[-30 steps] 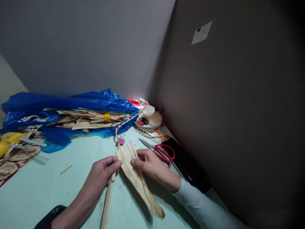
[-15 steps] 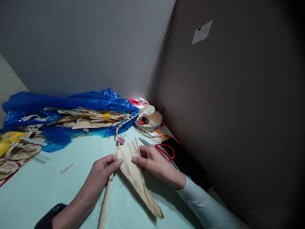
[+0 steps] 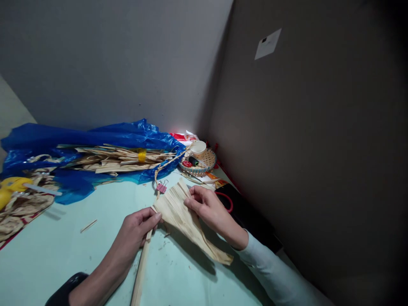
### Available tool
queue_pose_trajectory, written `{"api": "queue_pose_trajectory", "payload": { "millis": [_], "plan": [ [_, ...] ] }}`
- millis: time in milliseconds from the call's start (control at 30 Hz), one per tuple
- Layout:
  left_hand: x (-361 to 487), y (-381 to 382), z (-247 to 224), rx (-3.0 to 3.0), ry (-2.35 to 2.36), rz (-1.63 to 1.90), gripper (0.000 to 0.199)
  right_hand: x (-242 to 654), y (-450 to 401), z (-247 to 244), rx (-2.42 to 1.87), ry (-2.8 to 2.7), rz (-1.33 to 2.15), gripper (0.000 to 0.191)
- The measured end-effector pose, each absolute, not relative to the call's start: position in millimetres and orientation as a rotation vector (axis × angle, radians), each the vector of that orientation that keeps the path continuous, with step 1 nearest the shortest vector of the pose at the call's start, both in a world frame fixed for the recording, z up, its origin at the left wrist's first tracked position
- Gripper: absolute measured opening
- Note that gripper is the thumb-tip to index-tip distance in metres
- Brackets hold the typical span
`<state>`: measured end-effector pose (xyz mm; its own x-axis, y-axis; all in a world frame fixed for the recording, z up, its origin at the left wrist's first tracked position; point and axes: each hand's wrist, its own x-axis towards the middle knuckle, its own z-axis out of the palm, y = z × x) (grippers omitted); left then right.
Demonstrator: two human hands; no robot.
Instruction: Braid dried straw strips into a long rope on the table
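A pale, ribbed corn husk [image 3: 183, 216] is stretched between my two hands above the table. My left hand [image 3: 140, 223] pinches its left corner between thumb and fingers. Under that same hand runs a long folded husk strip [image 3: 141, 267], which reaches down to the lower edge of view. My right hand [image 3: 205, 207] grips the husk's right side, thumb on top. Just beyond the left fingertips, a pink binder clip [image 3: 161, 187] sits on a twisted husk cord [image 3: 156, 175] that leads back toward the basket. The husk's narrow tip hangs free at lower right.
Behind lies a blue plastic bag [image 3: 79, 138] with a bundle of dried husks [image 3: 124, 159]. A woven basket [image 3: 207, 163] holds a white cup [image 3: 198, 147] and thread. Red-handled scissors [image 3: 228, 202] are partly hidden by my right hand. A yellow glue gun [image 3: 14, 187] rests at left.
My right hand has moved slightly up and right, spreading the husk. The husk's lower tip has swung up and to the right. My left hand has barely moved.
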<state>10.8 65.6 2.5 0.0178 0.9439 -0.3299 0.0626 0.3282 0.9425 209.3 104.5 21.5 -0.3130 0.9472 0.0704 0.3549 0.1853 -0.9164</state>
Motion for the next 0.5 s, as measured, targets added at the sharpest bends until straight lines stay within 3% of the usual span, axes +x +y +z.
{"api": "queue_pose_trajectory", "payload": {
  "millis": [233, 500],
  "plan": [
    [9.1, 66.5, 2.9, 1.036, 1.343, 0.910, 0.044, 203.1, 100.7, 20.6, -1.182, -1.696, 1.302, 0.013],
    [10.3, 65.0, 5.6, 1.046, 1.285, 0.901, 0.035, 185.9, 91.6, 7.5, -1.218, -1.772, 1.067, 0.005]
  ]
}}
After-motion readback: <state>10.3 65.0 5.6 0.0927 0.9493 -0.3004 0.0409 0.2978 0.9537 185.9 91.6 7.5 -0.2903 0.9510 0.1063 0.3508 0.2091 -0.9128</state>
